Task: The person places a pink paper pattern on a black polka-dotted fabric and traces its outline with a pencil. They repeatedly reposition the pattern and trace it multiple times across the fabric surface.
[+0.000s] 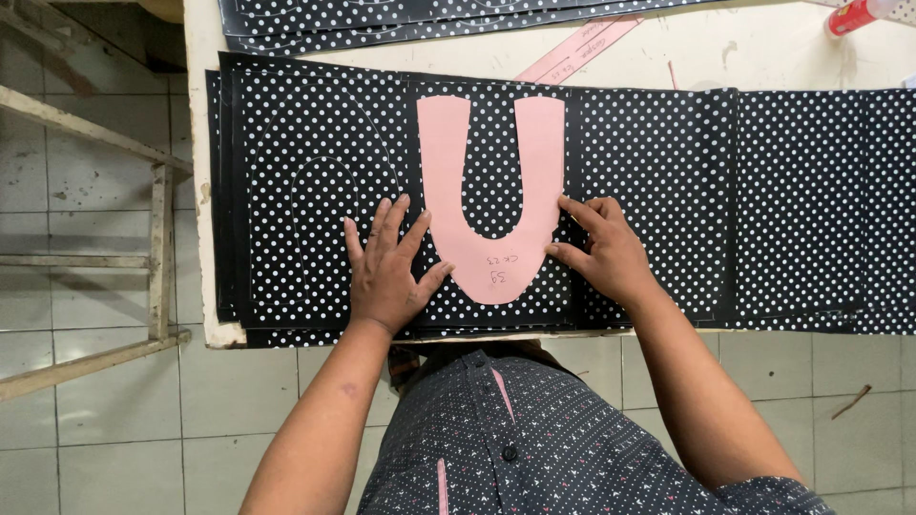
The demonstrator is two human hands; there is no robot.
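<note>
Head view is showing the left hand (386, 272) lying flat, fingers spread, on the dotted fabric (315, 181) beside the pink pattern (491, 257), while the right hand (601, 253) is pinning its edge with loosely curled fingertips (neither grip closing on anything). Resting mid-worktop (744, 48), the pattern could be slipping if pressure eases, judging by the light contact.

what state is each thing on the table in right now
pink U-shaped template: flat on the dotted fabric, open end away from the person
dotted fabric sheets: stacked flat, curved outlines on the left part
left hand: spread flat on the fabric, thumb at the template's edge
right hand: fingertips at the template's right edge
red-capped tube: lying on its side
</note>
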